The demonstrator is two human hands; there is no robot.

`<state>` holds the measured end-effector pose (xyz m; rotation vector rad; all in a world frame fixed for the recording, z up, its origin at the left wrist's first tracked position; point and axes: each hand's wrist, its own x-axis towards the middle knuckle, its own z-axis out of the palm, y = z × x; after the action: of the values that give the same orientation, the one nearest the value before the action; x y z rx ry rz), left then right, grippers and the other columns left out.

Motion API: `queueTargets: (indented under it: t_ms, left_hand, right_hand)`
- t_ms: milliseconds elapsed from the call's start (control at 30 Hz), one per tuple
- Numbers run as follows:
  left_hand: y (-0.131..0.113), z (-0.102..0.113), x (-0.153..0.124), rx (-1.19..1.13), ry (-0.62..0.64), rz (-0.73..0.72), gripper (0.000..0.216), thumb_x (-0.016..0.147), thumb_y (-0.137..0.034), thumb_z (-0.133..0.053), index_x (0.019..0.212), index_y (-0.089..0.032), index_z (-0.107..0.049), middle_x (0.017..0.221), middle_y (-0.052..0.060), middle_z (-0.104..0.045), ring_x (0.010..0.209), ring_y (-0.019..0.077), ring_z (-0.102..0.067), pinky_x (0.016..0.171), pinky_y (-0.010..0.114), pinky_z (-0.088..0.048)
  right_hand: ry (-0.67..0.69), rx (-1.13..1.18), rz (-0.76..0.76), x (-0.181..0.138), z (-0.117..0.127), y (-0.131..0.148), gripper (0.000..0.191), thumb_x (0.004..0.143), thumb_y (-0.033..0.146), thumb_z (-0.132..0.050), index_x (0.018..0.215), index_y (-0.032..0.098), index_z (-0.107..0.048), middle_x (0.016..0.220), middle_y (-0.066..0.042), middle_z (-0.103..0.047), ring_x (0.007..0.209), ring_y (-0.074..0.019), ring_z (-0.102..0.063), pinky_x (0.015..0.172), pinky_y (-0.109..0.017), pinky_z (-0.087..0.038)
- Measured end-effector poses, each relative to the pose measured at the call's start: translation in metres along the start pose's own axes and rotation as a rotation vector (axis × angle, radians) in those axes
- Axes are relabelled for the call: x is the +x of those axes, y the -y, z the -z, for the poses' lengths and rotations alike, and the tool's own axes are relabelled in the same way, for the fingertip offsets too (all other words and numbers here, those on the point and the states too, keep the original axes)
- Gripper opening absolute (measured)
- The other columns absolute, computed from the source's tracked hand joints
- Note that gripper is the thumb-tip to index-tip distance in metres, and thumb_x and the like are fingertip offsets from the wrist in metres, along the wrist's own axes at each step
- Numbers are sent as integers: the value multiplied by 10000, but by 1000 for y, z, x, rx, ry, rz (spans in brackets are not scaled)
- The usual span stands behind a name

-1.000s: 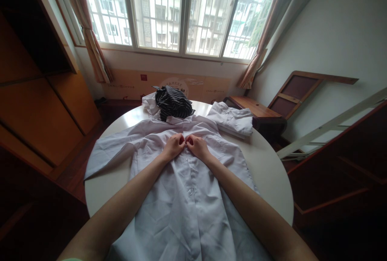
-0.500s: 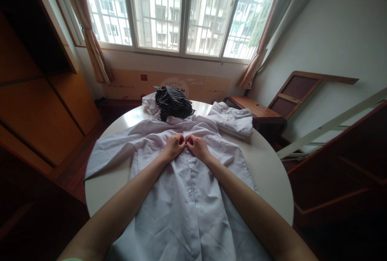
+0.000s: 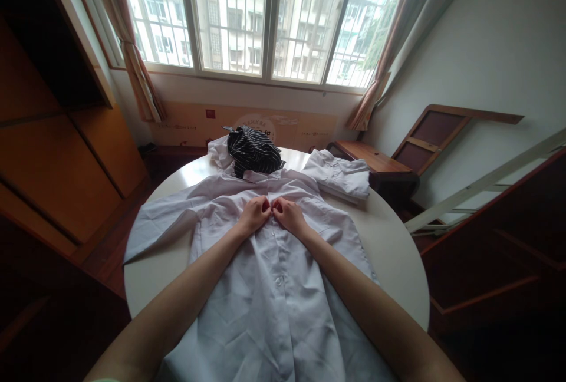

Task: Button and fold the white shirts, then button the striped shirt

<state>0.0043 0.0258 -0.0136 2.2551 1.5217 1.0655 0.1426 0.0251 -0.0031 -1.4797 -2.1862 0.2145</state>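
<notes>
A white button-up shirt (image 3: 269, 293) lies spread front-up on a round white table (image 3: 393, 252), collar away from me. My left hand (image 3: 253, 214) and my right hand (image 3: 286, 214) meet at the shirt's placket just below the collar. Both are curled, fingertips pinching the fabric edges at a button; the button itself is hidden by the fingers. The shirt's left sleeve (image 3: 159, 223) stretches out toward the table's left edge.
A black-and-white striped garment (image 3: 253, 149) is heaped at the table's far side on white cloth. A folded white shirt (image 3: 338, 175) lies at the far right. A wooden cabinet (image 3: 57, 152) stands left, a low wooden bench (image 3: 371, 161) and leaning frames stand right.
</notes>
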Motion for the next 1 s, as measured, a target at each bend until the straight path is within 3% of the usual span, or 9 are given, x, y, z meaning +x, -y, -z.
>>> queueTargets:
  t_ms: [1000]
  left_hand:
    - [0, 0, 1, -35, -14, -1, 115, 646, -145, -499, 564, -173, -423, 564, -30, -481, 545, 101, -444, 539, 220, -329]
  right_hand:
    - [-39, 63, 0, -2, 0, 1, 100, 721, 221, -504, 773, 188, -584, 704, -17, -640, 660, -136, -577, 628, -216, -390]
